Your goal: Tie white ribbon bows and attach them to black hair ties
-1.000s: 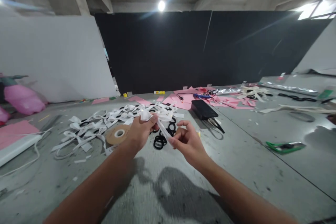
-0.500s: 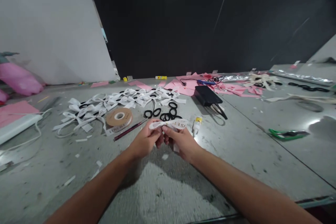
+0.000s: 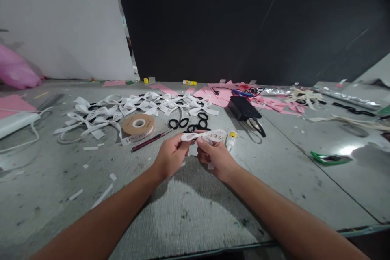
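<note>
- Left hand and right hand pinch the printed white ribbon bow, right of the ribbon spool.
- It seems light, soft, easily creased; best held at its gathered middle.
- Black hair ties lie right of the spool.

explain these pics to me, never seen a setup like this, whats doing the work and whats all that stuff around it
There is no machine: the left hand and right hand are a person's own, bare. One camera on their head looks forward and down, so the forearms rise from the bottom edge.

Between them the hands hold a white ribbon bow with lettering, the right thumb near its middle.

Beyond, on the grey surface, lie black rings, a ribbon spool and a heap of white bows. Towards the right are a yellow-capped bottle, a black box and pink pieces.
</note>
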`<action>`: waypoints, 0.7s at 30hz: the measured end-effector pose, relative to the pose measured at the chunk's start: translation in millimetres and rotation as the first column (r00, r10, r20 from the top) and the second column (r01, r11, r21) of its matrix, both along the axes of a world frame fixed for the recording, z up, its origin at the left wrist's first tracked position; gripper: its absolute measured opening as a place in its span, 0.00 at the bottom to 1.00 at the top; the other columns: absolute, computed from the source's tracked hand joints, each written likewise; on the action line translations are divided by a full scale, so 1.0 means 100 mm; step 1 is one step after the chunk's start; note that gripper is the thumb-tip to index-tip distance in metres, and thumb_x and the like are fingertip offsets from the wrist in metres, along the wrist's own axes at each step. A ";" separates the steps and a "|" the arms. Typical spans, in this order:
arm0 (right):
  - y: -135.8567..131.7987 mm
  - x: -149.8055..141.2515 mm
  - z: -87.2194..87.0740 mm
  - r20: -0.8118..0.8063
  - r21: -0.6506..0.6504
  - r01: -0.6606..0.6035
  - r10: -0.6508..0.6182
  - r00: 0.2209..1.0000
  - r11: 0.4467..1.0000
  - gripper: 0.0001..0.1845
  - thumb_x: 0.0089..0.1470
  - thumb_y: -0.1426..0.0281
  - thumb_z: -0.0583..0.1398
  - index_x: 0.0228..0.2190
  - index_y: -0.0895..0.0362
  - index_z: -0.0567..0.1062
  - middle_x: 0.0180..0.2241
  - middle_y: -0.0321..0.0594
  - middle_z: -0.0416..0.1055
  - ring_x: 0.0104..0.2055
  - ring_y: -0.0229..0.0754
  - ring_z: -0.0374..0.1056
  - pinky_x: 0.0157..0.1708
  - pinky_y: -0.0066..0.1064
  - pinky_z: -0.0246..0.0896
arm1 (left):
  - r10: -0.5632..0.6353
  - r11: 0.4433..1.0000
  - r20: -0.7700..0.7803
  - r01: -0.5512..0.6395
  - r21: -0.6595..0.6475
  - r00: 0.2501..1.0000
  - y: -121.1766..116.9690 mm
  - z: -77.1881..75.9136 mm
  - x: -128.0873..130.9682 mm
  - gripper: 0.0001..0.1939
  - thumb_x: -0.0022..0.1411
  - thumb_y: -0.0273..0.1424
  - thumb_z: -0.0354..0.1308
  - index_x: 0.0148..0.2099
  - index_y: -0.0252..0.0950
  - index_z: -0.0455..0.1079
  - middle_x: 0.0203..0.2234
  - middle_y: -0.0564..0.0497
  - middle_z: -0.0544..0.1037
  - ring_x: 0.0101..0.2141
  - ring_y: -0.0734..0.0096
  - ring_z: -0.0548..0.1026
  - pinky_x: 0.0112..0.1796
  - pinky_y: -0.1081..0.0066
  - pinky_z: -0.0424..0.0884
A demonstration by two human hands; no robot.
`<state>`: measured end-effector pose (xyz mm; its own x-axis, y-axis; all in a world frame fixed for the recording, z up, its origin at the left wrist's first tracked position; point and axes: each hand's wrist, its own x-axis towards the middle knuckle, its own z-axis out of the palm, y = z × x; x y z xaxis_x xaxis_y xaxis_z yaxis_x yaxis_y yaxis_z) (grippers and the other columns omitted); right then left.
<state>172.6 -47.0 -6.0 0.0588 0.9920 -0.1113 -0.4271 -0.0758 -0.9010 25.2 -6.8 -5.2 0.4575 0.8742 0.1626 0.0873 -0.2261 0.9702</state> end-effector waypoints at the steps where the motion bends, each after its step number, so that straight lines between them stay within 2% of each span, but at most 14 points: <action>1: 0.00 0.00 0.00 -0.022 0.001 0.014 -0.014 1.000 1.000 0.21 0.39 0.59 0.72 0.33 0.55 0.74 0.16 0.25 0.60 0.16 0.29 0.48 0.16 0.23 0.44 | -0.004 0.998 0.030 0.006 -0.062 1.000 0.00 -0.01 0.01 0.16 0.64 0.43 0.53 0.31 0.36 0.68 0.17 0.57 0.64 0.19 0.77 0.60 0.22 0.74 0.56; 3: 0.01 0.00 0.01 -0.061 -0.006 0.040 -0.040 0.997 0.999 0.23 0.38 0.60 0.73 0.35 0.55 0.75 0.19 0.28 0.66 0.18 0.30 0.55 0.18 0.24 0.50 | -0.014 0.985 0.072 0.026 -0.171 0.997 -0.02 -0.02 0.04 0.15 0.62 0.43 0.54 0.33 0.35 0.69 0.17 0.57 0.65 0.19 0.77 0.60 0.22 0.74 0.55; 6: 0.03 -0.01 0.00 -0.082 -0.022 0.067 -0.069 0.994 0.998 0.21 0.37 0.60 0.74 0.31 0.56 0.75 0.20 0.31 0.69 0.22 0.32 0.60 0.22 0.24 0.55 | -0.017 0.966 0.073 0.035 -0.255 0.997 -0.05 -0.01 0.08 0.17 0.60 0.43 0.55 0.29 0.34 0.68 0.16 0.56 0.65 0.18 0.77 0.60 0.21 0.74 0.55; 10: 0.08 0.02 0.02 -0.054 -0.031 0.130 -0.131 0.990 0.991 0.23 0.35 0.57 0.74 0.20 0.57 0.70 0.17 0.29 0.63 0.21 0.32 0.57 0.21 0.25 0.53 | -0.020 0.963 0.069 0.038 -0.266 0.997 -0.07 0.00 0.09 0.16 0.59 0.43 0.55 0.28 0.35 0.68 0.15 0.56 0.64 0.18 0.77 0.59 0.21 0.74 0.53; 14: 0.13 0.12 0.06 -0.070 0.008 0.200 -0.199 0.977 0.980 0.25 0.33 0.57 0.75 0.20 0.57 0.68 0.17 0.28 0.61 0.20 0.31 0.56 0.20 0.25 0.50 | -0.038 0.959 0.054 0.052 -0.280 0.998 -0.06 -0.03 0.09 0.15 0.59 0.42 0.55 0.31 0.35 0.70 0.16 0.56 0.63 0.18 0.76 0.58 0.22 0.74 0.53; 18: 0.17 0.20 0.09 -0.085 0.041 0.235 -0.231 0.969 0.971 0.24 0.34 0.58 0.75 0.21 0.56 0.67 0.18 0.27 0.61 0.20 0.31 0.55 0.20 0.26 0.49 | -0.095 0.975 -0.041 0.085 -0.204 0.995 -0.06 -0.04 0.08 0.16 0.59 0.41 0.53 0.27 0.35 0.70 0.15 0.55 0.63 0.19 0.75 0.59 0.22 0.73 0.53; 21: 0.17 0.21 0.10 -0.053 0.058 0.241 -0.238 0.970 0.969 0.23 0.35 0.58 0.74 0.21 0.56 0.68 0.18 0.28 0.61 0.20 0.31 0.55 0.20 0.26 0.49 | -0.146 0.988 -0.200 0.135 -0.070 0.969 -0.06 0.00 0.05 0.15 0.60 0.37 0.52 0.24 0.36 0.70 0.15 0.54 0.64 0.19 0.72 0.60 0.23 0.71 0.54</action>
<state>193.8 -30.5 3.6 0.2916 0.9549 -0.0568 -0.4661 0.0900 -0.8802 29.9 -13.0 -4.9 0.5949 0.8038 0.0068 0.2553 -0.1970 0.9466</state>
